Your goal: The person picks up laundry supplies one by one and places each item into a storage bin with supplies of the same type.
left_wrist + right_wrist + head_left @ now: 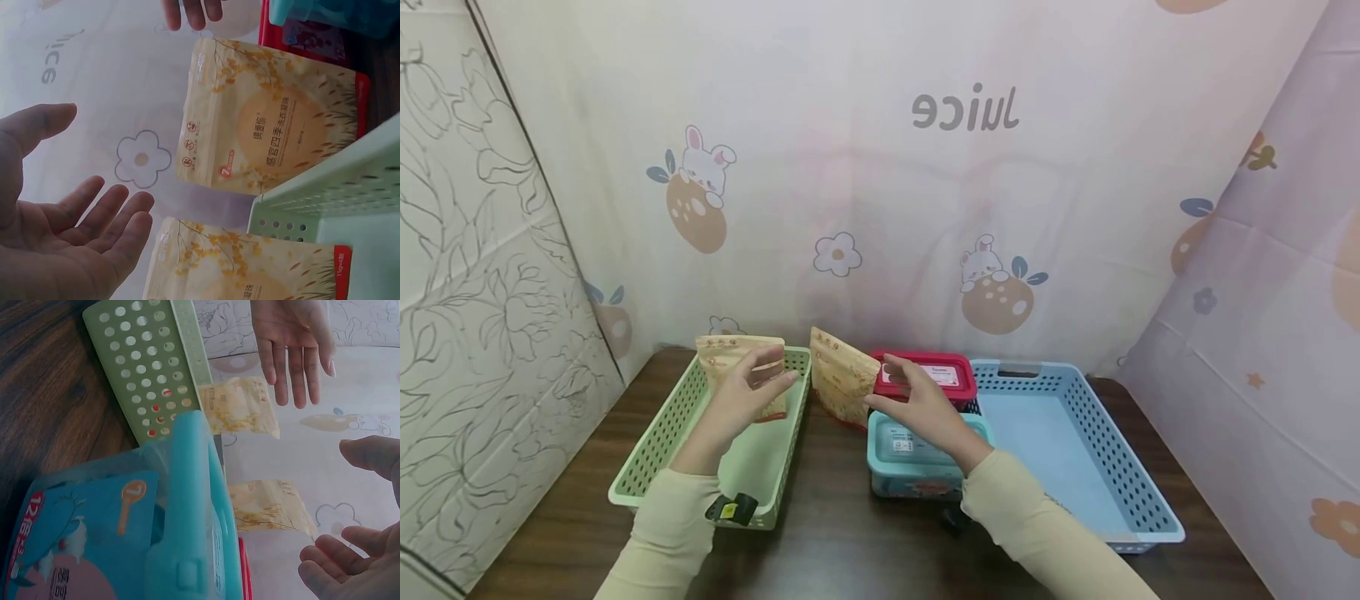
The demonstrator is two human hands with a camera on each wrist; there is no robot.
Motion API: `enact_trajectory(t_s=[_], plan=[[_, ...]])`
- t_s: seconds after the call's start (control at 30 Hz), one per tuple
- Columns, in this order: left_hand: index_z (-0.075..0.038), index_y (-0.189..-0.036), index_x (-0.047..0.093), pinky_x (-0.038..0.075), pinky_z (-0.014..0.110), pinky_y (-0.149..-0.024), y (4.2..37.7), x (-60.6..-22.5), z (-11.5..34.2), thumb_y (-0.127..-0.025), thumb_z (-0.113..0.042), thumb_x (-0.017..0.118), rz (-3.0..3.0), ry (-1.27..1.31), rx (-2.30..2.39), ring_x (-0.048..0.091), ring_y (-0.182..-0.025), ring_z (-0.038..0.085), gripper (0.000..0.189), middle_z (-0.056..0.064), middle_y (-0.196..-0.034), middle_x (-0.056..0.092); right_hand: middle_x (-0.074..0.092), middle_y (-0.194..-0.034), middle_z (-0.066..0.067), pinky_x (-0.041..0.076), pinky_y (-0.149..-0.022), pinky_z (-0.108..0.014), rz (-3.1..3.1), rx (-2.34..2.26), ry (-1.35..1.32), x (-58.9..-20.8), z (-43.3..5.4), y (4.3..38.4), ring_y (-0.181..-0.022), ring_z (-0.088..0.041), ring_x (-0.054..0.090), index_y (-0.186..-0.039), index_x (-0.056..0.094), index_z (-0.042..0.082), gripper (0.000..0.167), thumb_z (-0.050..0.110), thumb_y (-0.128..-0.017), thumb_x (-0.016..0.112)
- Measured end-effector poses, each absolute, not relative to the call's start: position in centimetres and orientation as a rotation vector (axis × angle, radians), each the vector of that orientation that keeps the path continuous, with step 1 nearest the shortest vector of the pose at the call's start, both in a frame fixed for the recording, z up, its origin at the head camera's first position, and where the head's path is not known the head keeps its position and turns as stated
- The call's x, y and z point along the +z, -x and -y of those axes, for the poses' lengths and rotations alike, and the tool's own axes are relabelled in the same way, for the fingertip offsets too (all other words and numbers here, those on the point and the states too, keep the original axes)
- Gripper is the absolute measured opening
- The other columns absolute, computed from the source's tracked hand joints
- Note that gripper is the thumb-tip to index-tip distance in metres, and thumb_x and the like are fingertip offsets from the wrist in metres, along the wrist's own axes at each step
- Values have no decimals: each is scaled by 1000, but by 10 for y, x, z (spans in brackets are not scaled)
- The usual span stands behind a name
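My left hand hovers over the green basket, its fingers loosely bent and holding nothing. A cream pouch with a red bottom edge stands upright in that basket, partly covered by the hand. Another cream pouch, printed with yellow leaves, stands on the table between the basket and the boxes. My right hand, also holding nothing, is raised above a teal lidded box, near the second pouch. Behind the teal box is a red-lidded box. In the left wrist view both pouches stand apart from the fingers.
A light blue basket sits at the right with a bare bottom. Dark wooden table shows in front. A printed curtain hangs close behind everything. A small black object lies by the teal box.
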State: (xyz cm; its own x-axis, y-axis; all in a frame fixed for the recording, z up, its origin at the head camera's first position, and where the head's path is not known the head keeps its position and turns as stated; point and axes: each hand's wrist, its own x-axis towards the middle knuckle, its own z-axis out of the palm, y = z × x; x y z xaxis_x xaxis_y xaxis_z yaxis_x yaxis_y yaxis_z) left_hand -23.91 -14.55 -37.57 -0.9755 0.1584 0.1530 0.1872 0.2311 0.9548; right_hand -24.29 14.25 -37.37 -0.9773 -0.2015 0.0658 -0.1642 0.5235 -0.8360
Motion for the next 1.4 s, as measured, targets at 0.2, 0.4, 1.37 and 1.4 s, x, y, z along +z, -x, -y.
enact_trajectory(t_s=[0.2,0.4,1.37,1.4], plan=[[-10,-150,41,54,46,-93,239,-378,139,-95,-38,70,2445,326,-2007,39,-140,35,68,13,-151,40,52,-144,-4,53,-96,-48,-2720,-1459,321,-373,-146,244,-131,-29,50,-151,42,21,86,43,-79,84],[-14,-151,41,55,45,-92,242,-378,134,-94,-43,69,2494,297,-1961,40,-139,33,70,12,-151,40,51,-146,-6,50,-100,-49,-2712,-1447,311,-373,-148,246,-134,-30,48,-151,42,19,82,37,-83,83],[-2,-157,21,30,58,-114,274,-388,93,-101,-41,56,2614,223,-1892,26,-145,42,76,21,-159,24,62,-126,-8,56,-91,-42,-2724,-1302,325,-383,-147,267,-113,-25,60,-145,51,13,68,29,-87,80],[-3,-157,20,29,58,-114,275,-389,92,-101,-41,56,2623,207,-1891,26,-145,42,77,20,-160,24,63,-125,-8,56,-91,-42,-2723,-1296,324,-383,-147,268,-113,-25,60,-145,51,13,67,29,-87,80]])
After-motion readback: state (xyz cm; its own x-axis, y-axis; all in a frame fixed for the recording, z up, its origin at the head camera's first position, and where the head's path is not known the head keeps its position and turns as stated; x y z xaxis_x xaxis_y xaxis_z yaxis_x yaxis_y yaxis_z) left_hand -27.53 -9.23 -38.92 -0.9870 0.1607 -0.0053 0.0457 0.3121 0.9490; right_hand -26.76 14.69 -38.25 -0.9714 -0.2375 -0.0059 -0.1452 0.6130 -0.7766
